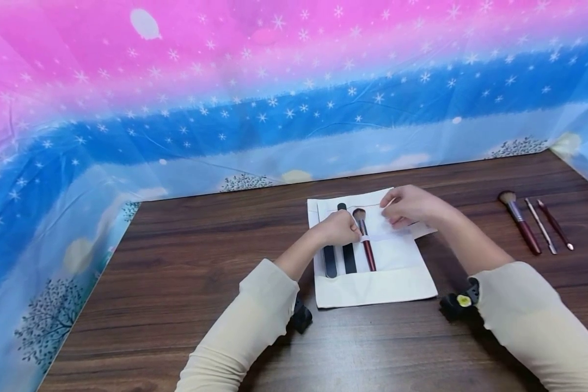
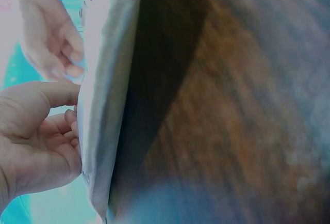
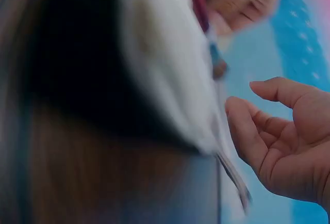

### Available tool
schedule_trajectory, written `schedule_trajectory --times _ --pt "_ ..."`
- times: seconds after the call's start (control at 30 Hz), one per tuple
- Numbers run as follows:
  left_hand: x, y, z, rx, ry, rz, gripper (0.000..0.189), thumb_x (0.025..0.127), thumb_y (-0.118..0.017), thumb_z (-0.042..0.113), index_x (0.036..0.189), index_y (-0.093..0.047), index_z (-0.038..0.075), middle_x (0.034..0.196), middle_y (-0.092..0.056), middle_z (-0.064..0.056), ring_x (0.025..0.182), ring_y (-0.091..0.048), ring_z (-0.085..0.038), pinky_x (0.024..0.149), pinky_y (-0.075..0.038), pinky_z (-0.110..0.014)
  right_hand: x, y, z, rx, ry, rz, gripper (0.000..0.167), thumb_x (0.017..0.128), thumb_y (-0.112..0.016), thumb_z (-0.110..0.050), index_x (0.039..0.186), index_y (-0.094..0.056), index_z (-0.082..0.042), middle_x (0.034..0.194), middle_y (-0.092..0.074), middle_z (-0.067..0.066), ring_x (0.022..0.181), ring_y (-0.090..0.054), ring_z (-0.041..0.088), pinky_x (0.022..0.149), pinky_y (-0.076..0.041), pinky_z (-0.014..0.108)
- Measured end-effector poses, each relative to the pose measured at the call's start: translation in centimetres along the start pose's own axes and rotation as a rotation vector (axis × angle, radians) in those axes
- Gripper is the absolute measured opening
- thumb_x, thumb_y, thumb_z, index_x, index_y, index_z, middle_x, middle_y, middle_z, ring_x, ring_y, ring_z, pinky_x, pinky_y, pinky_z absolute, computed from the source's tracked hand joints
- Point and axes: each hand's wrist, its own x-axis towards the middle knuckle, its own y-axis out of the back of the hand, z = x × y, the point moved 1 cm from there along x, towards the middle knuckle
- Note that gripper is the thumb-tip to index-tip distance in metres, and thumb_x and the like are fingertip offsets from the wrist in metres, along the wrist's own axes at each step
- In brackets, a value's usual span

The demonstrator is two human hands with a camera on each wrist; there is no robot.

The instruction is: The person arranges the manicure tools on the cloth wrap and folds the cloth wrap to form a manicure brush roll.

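Note:
A white fabric roll-up pouch (image 1: 411,286) lies unfolded on the table. Tucked in its lower pocket are two dark flat files, one nearer the left edge (image 1: 329,261) and one beside it (image 1: 349,258), plus a makeup brush (image 1: 368,253) with a reddish handle. My left hand (image 1: 342,227) crosses over the files and pinches the white strap (image 1: 365,238) at the brush; its curled fingers meet the pouch in the left wrist view. Over the pouch's upper right is my right hand (image 1: 411,206). In the right wrist view its thumb and fingers (image 3: 245,131) are bent and apart, with nothing between them.
At the right of the brown wooden table (image 1: 201,272) lie a larger makeup brush (image 1: 521,223), a thin metal tool (image 1: 541,226) and a dark red-handled tool (image 1: 556,224). A pink and blue snowflake cloth (image 1: 274,120) hangs along the back and sides.

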Motion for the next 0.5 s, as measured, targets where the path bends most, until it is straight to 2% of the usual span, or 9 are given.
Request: schedule_trajectory --times 0.17,0.23,0.4,0.5 --pt "-0.1 -0.1 -0.1 -0.018 -0.01 -0.004 0.048 0.092 -0.05 0.005 0.05 -0.028 0.012 0.048 -0.017 0.004 0.045 -0.015 -0.008 0.051 -0.025 -0.021 -2.9 4.0 1.2 0.0 0.027 0.084 0.042 0.09 -0.056 -0.008 0.123 -0.041 0.013 0.108 -0.052 0.028 0.084 -0.06 0.025 0.073 -0.052 0.034" --pt "-0.1 -0.1 -0.2 -0.018 -0.006 -0.002 0.049 0.092 -0.051 0.006 0.05 -0.028 0.012 0.048 -0.018 0.004 0.045 -0.015 -0.008 0.051 -0.025 -0.021 -3.9 5.9 1.9 -0.036 0.019 0.139 0.043 0.091 -0.056 -0.009 0.124 -0.041 0.014 0.107 -0.054 0.029 0.083 -0.061 0.025 0.073 -0.052 0.035" --pt "0.0 0.0 -0.5 -0.016 0.021 0.009 0.049 0.092 -0.053 0.008 0.05 -0.029 0.012 0.048 -0.019 0.005 0.045 -0.016 -0.009 0.051 -0.026 -0.021 -5.8 10.3 4.6 -0.192 -0.06 0.307 0.042 0.088 -0.059 -0.013 0.117 -0.045 0.014 0.08 -0.064 0.015 0.066 -0.063 0.016 0.063 -0.053 0.036" --pt "0.0 0.0 -0.6 -0.017 0.032 0.006 0.049 0.092 -0.053 0.008 0.05 -0.029 0.012 0.048 -0.02 0.005 0.045 -0.016 -0.009 0.05 -0.026 -0.021 -6.5 12.2 6.8 -0.274 -0.109 0.374 0.042 0.087 -0.059 -0.016 0.113 -0.045 0.014 0.071 -0.063 0.009 0.061 -0.062 0.016 0.059 -0.053 0.037"
